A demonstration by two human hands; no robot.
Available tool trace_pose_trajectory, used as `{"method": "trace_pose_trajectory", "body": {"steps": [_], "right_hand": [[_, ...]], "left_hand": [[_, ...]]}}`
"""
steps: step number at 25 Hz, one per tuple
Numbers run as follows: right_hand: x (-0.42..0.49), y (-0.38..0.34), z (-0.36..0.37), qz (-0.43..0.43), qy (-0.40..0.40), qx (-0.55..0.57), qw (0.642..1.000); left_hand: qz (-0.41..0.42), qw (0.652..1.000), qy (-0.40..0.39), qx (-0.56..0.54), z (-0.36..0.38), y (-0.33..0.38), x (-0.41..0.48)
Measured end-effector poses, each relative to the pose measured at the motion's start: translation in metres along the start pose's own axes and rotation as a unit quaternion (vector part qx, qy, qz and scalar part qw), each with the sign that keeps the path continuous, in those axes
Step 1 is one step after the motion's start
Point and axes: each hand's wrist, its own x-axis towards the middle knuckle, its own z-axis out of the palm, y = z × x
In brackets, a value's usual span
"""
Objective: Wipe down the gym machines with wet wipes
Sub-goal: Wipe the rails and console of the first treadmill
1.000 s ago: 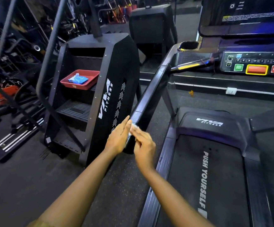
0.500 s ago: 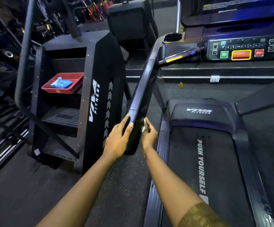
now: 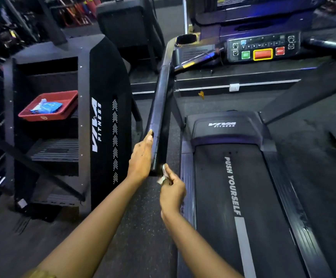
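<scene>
Small crumpled white wipe (image 3: 163, 174), pinched in the curled fingers of the right hand (image 3: 172, 192), right at the bottom end of the treadmill's left handrail (image 3: 161, 109). Can't quite tell whether touching the rail end or just shy of it. Left hand (image 3: 141, 158) laid flat against the outer side of that same rail, just above its end, fingers straight and pointing up along it, not wrapped round anything.

Black and glossy rail, sloping up and away toward the console (image 3: 263, 49) with a green button, a big red one ringed in yellow and a smaller red one. Dark cup holder (image 3: 186, 39) at the console's left corner. Right of the hands, the treadmill belt (image 3: 209, 217) with PUSH YOURSELF printed down it, and VIVA FITNESS on the motor cover (image 3: 223, 133) ahead.

Left of the rail, a black stair climber (image 3: 107, 117) with the same logo on its side panel. Sitting on one of its steps, a red tray (image 3: 64, 115) with a blue pack of wipes (image 3: 46, 107) inside, well apart from the hands. Dark speckled rubber floor (image 3: 139, 247) between the two machines, under both forearms. More gym gear in the dim background, too murky to make out.
</scene>
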Motion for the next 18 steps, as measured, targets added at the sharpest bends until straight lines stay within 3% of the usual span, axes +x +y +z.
{"method": "trace_pose_trajectory", "body": {"steps": [9,12,15,18], "right_hand": [[-0.02,-0.042,-0.011,-0.1,-0.072,-0.002,0.992],[0.021,-0.048,-0.014,-0.113,-0.036,0.014,0.993],[0.063,-0.041,0.003,-0.086,-0.032,-0.064,0.994],[0.062,-0.033,0.02,-0.145,-0.021,-0.122,0.982]], "left_hand": [[-0.06,0.994,-0.018,-0.093,-0.002,0.003,-0.004],[-0.068,0.995,-0.013,-0.073,-0.001,0.0,-0.002],[-0.054,0.997,-0.016,-0.059,0.0,0.0,-0.002],[-0.028,0.999,-0.01,-0.043,0.0,-0.002,0.001]]}}
